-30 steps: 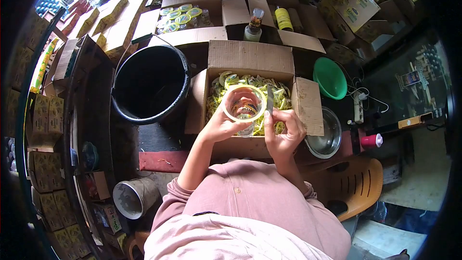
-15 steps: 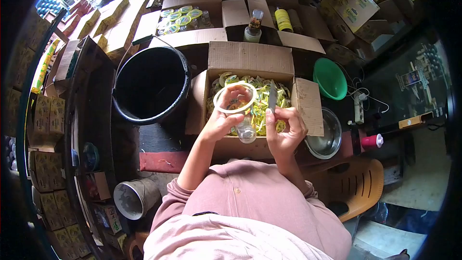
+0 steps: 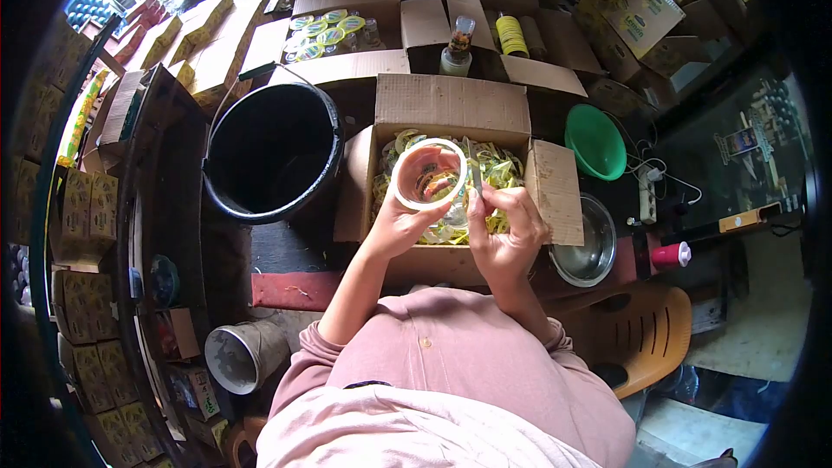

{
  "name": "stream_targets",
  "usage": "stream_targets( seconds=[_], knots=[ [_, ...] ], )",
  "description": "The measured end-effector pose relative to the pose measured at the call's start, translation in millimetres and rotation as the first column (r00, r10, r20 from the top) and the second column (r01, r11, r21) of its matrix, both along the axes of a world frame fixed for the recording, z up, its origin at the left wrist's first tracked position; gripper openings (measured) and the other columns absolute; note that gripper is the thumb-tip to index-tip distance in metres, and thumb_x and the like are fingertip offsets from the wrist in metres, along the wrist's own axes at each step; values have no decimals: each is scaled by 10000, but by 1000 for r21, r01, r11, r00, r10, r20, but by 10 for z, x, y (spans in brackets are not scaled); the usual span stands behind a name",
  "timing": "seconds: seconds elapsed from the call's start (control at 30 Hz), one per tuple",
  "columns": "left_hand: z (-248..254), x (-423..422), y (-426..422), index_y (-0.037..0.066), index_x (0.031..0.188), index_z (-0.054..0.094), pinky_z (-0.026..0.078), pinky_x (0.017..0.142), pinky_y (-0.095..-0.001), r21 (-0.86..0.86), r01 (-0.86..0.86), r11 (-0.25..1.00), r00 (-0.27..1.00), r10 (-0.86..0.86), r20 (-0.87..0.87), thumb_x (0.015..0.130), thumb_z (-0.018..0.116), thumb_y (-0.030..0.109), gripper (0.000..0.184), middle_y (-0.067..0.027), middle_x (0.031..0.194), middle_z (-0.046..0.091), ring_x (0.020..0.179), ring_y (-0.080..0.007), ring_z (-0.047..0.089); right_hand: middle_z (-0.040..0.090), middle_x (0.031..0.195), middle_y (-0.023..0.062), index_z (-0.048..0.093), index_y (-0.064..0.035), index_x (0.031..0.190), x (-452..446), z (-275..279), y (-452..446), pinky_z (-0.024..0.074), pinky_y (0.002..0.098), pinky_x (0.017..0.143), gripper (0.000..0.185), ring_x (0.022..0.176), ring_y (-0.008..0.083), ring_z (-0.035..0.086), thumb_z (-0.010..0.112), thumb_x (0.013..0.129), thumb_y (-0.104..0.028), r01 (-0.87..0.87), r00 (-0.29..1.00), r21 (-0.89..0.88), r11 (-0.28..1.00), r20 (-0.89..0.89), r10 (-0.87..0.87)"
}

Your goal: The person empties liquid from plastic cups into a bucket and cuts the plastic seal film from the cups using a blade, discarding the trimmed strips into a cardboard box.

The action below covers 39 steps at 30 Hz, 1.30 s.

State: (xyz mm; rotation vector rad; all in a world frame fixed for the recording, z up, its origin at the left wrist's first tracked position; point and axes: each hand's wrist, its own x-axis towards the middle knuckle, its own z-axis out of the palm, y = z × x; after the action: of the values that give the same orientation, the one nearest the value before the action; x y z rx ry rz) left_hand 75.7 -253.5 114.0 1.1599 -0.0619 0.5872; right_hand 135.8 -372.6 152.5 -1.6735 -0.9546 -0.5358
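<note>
My left hand (image 3: 400, 224) is wrapped round a clear plastic cup (image 3: 430, 175) with a printed side, its open mouth facing up towards me. Between the thumb and fingers of my right hand (image 3: 507, 227) is a thin knife (image 3: 474, 165), its blade pointing up and away beside the cup's right rim. Both hands are over an open cardboard box (image 3: 452, 104) full of yellow and green plastic scraps (image 3: 503, 172). Something clear, partly hidden, shows just below the cup.
A large black bucket (image 3: 217, 195) stands left of the box. A green bowl (image 3: 594, 142) and a metal bowl (image 3: 598, 270) are on the right. Behind stand a carton of lidded cups (image 3: 329, 36) and a jar (image 3: 454, 61). An orange chair (image 3: 667, 329) is at lower right.
The cup has tilted in my left hand, its mouth now more towards me. My right hand has moved left with the knife, bringing the blade close to the rim.
</note>
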Motion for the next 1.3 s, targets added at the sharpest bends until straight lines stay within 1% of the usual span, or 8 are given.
stream_targets(
  seconds=[0.07, 0.37, 0.67, 1.07, 1.2, 1.23, 1.27, 1.3],
  knots=[
    [9, 14, 13, 55, 1237, 324, 357, 941, -316, 106, -18, 994, 1000, 15, 23, 705, 628, -32, 619, -86, 1138, 441, 1115, -177, 410, 581, 693, 83, 598, -20, 778, -6, -2, -7, 463, 267, 545, 125, 599, 181, 587, 633, 675, 41, 1, 1000, -33, 999, 12, 0],
    [-20, 10, -10, 21, 1188, 350, 362, 935, -307, 203, 9, 979, 1000, -11, 12, 668, 660, 5, 606, -92, 1122, 456, 1078, -178, 450, 575, 687, 86, 561, -8, 748, 51, -6, 10, 450, 254, 553, 121, 591, 159, 570, 624, 668, 57, 38, 999, -7, 999, 15, -38],
    [15, 20, -13, 19, 1195, 348, 366, 932, -299, 141, -25, 990, 1000, 27, -7, 663, 668, 9, 621, -91, 1107, 471, 1066, -170, 461, 561, 692, 71, 555, 8, 747, 7, -103, -43, 430, 224, 540, 109, 579, 130, 544, 625, 682, 61, 3, 994, 91, 996, -113, 7],
    [-6, 9, 68, 25, 1158, 387, 367, 918, -289, 346, 51, 937, 997, -29, -67, 647, 685, 42, 592, -80, 1078, 482, 1037, -161, 468, 577, 684, 72, 603, -32, 791, 97, -66, -8, 461, 279, 551, 165, 613, 188, 585, 661, 652, 35, 117, 985, -83, 990, 137, -105],
    [-66, 20, 40, 34, 1180, 370, 372, 914, -294, 164, 83, 983, 995, -72, -75, 659, 674, 27, 603, -76, 1097, 471, 1049, -159, 460, 575, 675, 71, 595, -26, 780, 266, -98, 13, 441, 249, 542, 114, 611, 142, 574, 648, 686, 13, 42, 995, -82, 996, -84, -49],
    [-82, 4, 42, 40, 1195, 358, 375, 915, -302, 20, 97, 995, 988, -94, -121, 675, 643, -4, 594, -73, 1106, 465, 1054, -160, 456, 584, 683, 36, 578, -12, 783, 278, -133, 39, 430, 221, 555, 86, 607, 97, 551, 643, 727, -20, -15, 904, 56, 998, -426, 37],
    [-194, 15, 104, 44, 1214, 348, 383, 914, -319, -6, 110, 994, 988, -110, -110, 710, 602, 17, 565, -76, 1109, 463, 1068, -170, 451, 595, 718, 12, 577, -21, 806, 393, -252, 16, 424, 201, 591, 73, 625, 85, 550, 631, 757, -32, -86, 748, 211, 974, -632, 203],
    [-257, 27, 140, 42, 1222, 343, 387, 912, -326, -126, 151, 980, 984, -161, -76, 723, 585, 34, 555, -80, 1112, 461, 1064, -180, 458, 590, 719, 8, 577, -33, 811, 505, -324, -12, 422, 193, 606, 67, 633, 86, 550, 624, 764, -29, -133, 651, 324, 937, -684, 329]
  ],
)
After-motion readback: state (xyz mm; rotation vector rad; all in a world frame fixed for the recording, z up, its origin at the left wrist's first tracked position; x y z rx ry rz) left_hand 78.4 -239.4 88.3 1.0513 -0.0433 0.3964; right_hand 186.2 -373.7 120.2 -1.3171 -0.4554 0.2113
